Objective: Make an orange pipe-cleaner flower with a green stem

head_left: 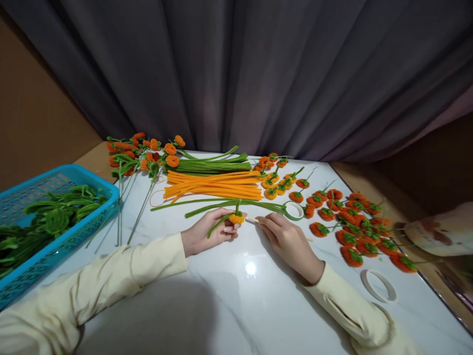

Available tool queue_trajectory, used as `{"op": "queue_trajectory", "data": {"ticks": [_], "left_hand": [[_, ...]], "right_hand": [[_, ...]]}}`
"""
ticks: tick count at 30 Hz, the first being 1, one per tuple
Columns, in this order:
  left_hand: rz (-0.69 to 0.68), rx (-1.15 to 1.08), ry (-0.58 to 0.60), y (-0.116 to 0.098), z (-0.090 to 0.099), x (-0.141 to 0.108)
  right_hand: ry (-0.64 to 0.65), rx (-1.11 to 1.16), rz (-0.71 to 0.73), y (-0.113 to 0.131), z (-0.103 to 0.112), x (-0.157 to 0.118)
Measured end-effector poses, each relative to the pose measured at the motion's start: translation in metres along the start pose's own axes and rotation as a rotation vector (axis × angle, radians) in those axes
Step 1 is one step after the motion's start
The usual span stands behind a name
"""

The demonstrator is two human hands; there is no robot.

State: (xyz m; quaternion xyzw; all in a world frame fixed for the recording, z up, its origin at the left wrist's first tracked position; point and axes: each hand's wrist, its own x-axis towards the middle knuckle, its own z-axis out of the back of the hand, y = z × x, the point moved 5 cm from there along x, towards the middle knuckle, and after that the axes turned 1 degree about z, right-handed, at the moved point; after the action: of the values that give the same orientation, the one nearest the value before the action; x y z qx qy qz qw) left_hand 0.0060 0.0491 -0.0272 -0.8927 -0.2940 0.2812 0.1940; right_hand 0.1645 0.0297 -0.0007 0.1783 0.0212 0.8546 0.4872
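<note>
My cream sleeves (107,273) slant in from eight and four o'clock; my left hand (212,231) pinches a yellow-orange ornament (237,218), my right hand (288,241), grip narrow, angles a pale stick (253,220) toward nine.

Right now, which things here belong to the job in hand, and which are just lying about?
Likely the job:
yellow-orange piece in the left hand
pale stick in the right hand
orange strips
green strips

Apparently just lying about:
white ring
patterned object at the right edge
</note>
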Motion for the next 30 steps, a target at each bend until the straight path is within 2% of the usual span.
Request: {"op": "queue_trajectory", "data": {"ticks": [2,7,10,12,15,21,30], "left_hand": [[0.012,0.013,0.021,0.001,0.000,0.000],[0.064,0.065,0.073,0.006,-0.004,-0.002],[0.104,0.091,0.110,0.011,-0.006,-0.003],[0.136,0.112,0.131,0.014,-0.007,-0.003],[0.168,0.143,0.153,0.017,-0.008,-0.003],[0.199,0.142,0.156,0.019,-0.011,-0.006],[0.211,0.136,0.195,0.020,-0.013,-0.008]], "right_hand": [[-0.042,-0.044,0.058,0.002,0.002,0.001],[-0.193,0.026,0.161,0.012,0.015,0.000],[-0.291,-0.037,0.358,0.028,0.026,-0.007],[-0.307,-0.116,0.515,0.040,0.030,-0.011],[-0.316,-0.210,0.643,0.050,0.032,-0.016],[-0.330,-0.246,0.746,0.053,0.031,-0.020],[-0.320,-0.226,0.766,0.053,0.033,-0.022]]}}
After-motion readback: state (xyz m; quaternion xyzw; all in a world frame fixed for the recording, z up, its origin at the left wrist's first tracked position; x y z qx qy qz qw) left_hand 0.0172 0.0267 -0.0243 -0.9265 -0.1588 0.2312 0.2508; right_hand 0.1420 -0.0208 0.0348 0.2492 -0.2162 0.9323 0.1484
